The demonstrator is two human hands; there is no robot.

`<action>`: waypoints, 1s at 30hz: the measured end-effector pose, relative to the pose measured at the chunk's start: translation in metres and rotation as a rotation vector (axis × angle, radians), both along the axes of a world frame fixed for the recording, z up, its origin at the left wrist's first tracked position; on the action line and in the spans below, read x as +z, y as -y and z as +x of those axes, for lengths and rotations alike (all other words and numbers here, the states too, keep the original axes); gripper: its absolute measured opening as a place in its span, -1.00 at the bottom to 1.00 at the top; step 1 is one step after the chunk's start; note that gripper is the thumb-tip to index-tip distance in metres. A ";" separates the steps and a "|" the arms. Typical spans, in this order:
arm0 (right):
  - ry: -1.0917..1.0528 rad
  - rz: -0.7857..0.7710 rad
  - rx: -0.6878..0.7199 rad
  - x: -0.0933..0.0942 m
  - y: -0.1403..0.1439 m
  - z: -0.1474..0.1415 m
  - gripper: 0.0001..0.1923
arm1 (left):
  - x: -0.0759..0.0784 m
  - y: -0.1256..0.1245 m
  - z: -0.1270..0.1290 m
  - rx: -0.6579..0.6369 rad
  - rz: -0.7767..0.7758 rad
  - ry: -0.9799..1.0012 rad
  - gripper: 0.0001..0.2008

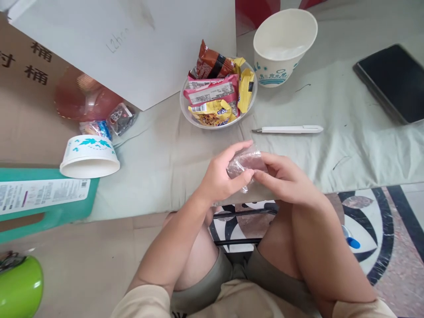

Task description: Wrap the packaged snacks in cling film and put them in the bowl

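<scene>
My left hand (221, 176) and my right hand (285, 176) meet over the pale cloth (331, 154), both pinching a small clear plastic snack wrapper (247, 162) with something dark reddish inside. The wrapper is crumpled between my thumbs and fingers. Just beyond my hands stands a clear bowl (185, 108) piled with several snack packets in pink, yellow and brown. A white utility knife (289, 129) lies on the cloth to the right of the bowl.
An upright white paper cup (283, 46) stands behind the bowl; another paper cup (89, 157) lies tipped at the left, near small wrapped snacks (121, 118). A dark tablet (392, 81) lies far right. A white board (132, 44), cardboard box and teal box (43, 198) border the left.
</scene>
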State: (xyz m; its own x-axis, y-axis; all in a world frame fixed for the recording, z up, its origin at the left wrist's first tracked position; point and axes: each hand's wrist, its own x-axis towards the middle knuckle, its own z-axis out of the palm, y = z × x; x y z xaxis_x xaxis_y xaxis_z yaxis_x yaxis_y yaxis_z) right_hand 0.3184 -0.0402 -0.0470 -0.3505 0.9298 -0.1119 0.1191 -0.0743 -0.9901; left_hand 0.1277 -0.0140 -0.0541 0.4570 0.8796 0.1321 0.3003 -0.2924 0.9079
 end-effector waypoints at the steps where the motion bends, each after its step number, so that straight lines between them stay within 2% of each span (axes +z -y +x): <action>1: -0.021 0.011 -0.010 -0.002 0.000 0.000 -0.82 | -0.001 -0.002 0.000 0.019 -0.055 0.021 -0.51; 4: -0.044 0.026 -0.128 -0.009 -0.002 0.000 -0.85 | -0.003 -0.006 0.002 0.133 -0.164 0.087 -0.64; 6: -0.024 0.059 -0.306 -0.015 -0.002 0.000 -0.86 | -0.003 -0.008 0.004 0.194 -0.268 0.163 -0.70; 8: -0.006 0.126 -0.452 -0.021 -0.003 0.001 -0.73 | -0.001 -0.008 0.005 0.216 -0.372 0.242 -0.69; 9: -0.007 0.151 -0.469 -0.023 -0.003 0.001 -0.64 | 0.000 -0.008 0.006 0.216 -0.400 0.269 -0.68; 11: -0.037 0.140 -0.405 -0.026 -0.002 -0.001 -0.55 | 0.003 -0.008 0.007 0.190 -0.415 0.290 -0.65; 13: -0.104 0.076 -0.344 -0.026 -0.002 -0.004 -0.61 | 0.004 -0.007 0.008 0.143 -0.420 0.263 -0.62; 17: -0.244 0.038 -0.446 -0.019 -0.006 -0.008 -0.66 | 0.009 -0.004 0.013 0.148 -0.456 0.097 -0.73; 20: -0.277 0.081 -0.559 -0.014 -0.009 -0.002 -0.71 | 0.029 -0.003 0.015 0.233 -0.277 -0.005 -0.79; 22: -0.291 0.121 -0.639 -0.015 -0.011 0.005 -0.76 | 0.054 -0.006 0.017 0.259 -0.066 -0.046 -0.83; 24: -0.304 0.143 -0.709 -0.018 -0.011 0.013 -0.80 | 0.086 -0.017 0.023 0.257 0.145 -0.075 -0.82; 27: -0.321 0.133 -0.769 -0.024 -0.011 0.019 -0.82 | 0.131 -0.058 0.044 0.251 0.435 -0.220 -0.71; 29: -0.327 0.117 -0.775 -0.027 -0.012 0.019 -0.82 | 0.148 -0.101 0.067 0.179 0.611 -0.400 -0.63; 30: -0.332 0.112 -0.770 -0.027 -0.012 0.019 -0.82 | 0.152 -0.124 0.081 0.151 0.653 -0.526 -0.63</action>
State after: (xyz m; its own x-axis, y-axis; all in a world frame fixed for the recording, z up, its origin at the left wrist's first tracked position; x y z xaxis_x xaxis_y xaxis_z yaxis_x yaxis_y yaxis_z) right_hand 0.3373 -0.0286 -0.0740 0.3874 0.9219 -0.0082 -0.2233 0.0852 -0.9710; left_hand 0.2087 0.1099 0.0979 0.4849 0.7571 0.4377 0.7138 -0.6318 0.3021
